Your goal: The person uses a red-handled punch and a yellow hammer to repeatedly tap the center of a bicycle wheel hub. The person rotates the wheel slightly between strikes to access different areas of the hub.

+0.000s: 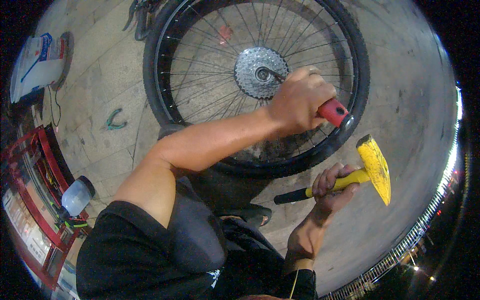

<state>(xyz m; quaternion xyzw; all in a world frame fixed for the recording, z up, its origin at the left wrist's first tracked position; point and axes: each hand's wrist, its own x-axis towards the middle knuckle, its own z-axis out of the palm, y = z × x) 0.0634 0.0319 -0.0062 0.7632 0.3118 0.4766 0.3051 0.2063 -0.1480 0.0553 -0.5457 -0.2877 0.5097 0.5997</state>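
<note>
A bicycle wheel (364, 65) with a black knobbly tyre lies flat on the paved ground, its silver cassette (248, 65) facing up. My left hand (302, 97) is closed around a screwdriver (334, 112) with a red, metal-capped handle. Its dark shaft slants towards the centre of the cassette; whether the tip touches is too small to tell. Just outside the tyre, at the lower right, my right hand (334, 187) grips a yellow hammer (375, 167) by its yellow and black handle. The hammer head stands below the screwdriver's cap, apart from it.
Teal-handled pliers (116, 120) lie on the paving left of the wheel. A white bag-like container (42, 65) stands at the far left, above a red metal frame (40, 175) and a translucent container (76, 200). Black bicycle parts (145, 20) show at the top. My sandalled foot (257, 215) is below the wheel.
</note>
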